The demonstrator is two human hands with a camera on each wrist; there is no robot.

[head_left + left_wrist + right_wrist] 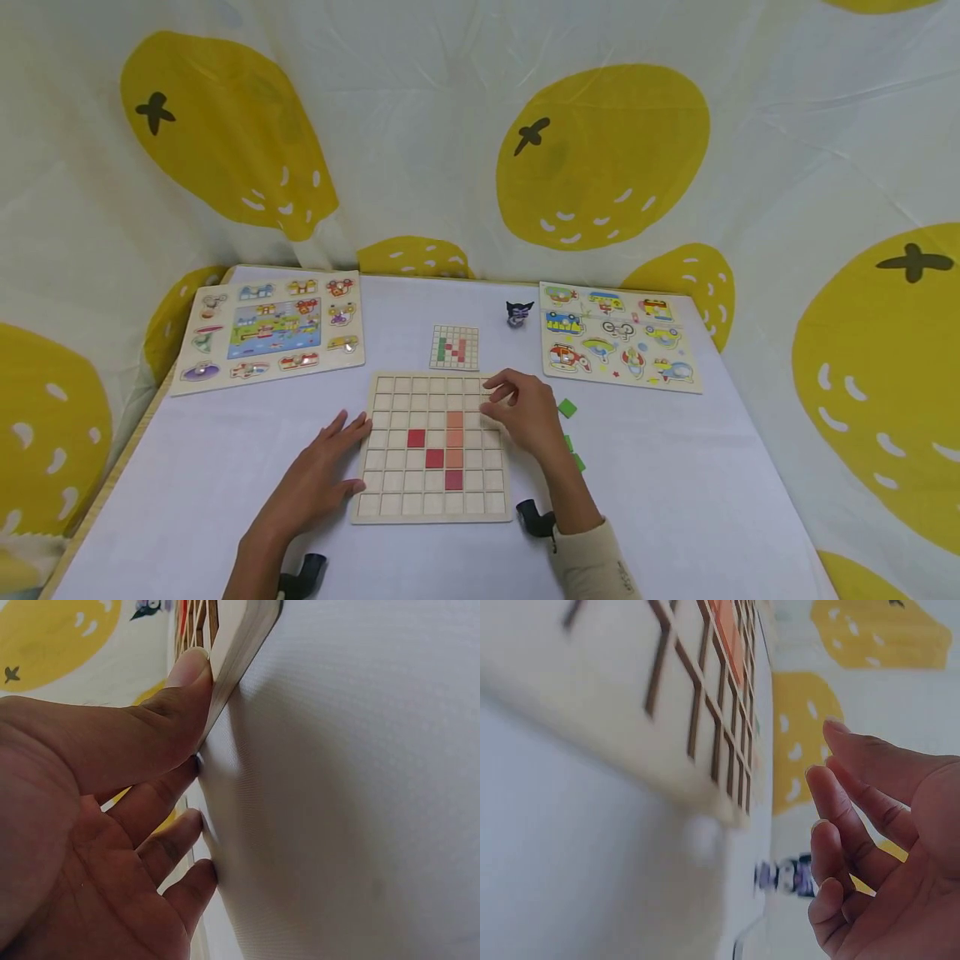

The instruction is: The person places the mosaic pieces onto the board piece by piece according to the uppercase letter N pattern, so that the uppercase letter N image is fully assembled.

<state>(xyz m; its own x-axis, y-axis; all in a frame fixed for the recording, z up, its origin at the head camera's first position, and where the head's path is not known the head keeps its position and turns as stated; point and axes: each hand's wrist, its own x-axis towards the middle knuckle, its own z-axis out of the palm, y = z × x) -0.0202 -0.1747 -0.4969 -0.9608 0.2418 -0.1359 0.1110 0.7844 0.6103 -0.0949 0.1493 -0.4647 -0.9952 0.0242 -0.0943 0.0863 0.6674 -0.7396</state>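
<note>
A wooden grid board (pixel 390 504) lies flat on the white table. Red tiles (pixel 416 438) form a diagonal in its cells, beside a short column of orange tiles (pixel 454 438). At the board's left edge rests my left hand (pixel 318 475), fingers spread; its thumb (pixel 187 679) touches the edge. Above the board's right side hovers my right hand (pixel 528 417). Its fingers (pixel 840 802) bend loosely, the thumb stands apart from them, and nothing shows between. Green tiles (pixel 567 408) lie right of the board, partly behind the right wrist.
A small printed pattern card (pixel 453 347) lies beyond the board. Behind it to the right stands a small dark figurine (pixel 517 313). Picture puzzle boards lie at the back left (pixel 348 293) and back right (pixel 551 333). Fruit-printed cloth (pixel 420 125) hangs behind the table.
</note>
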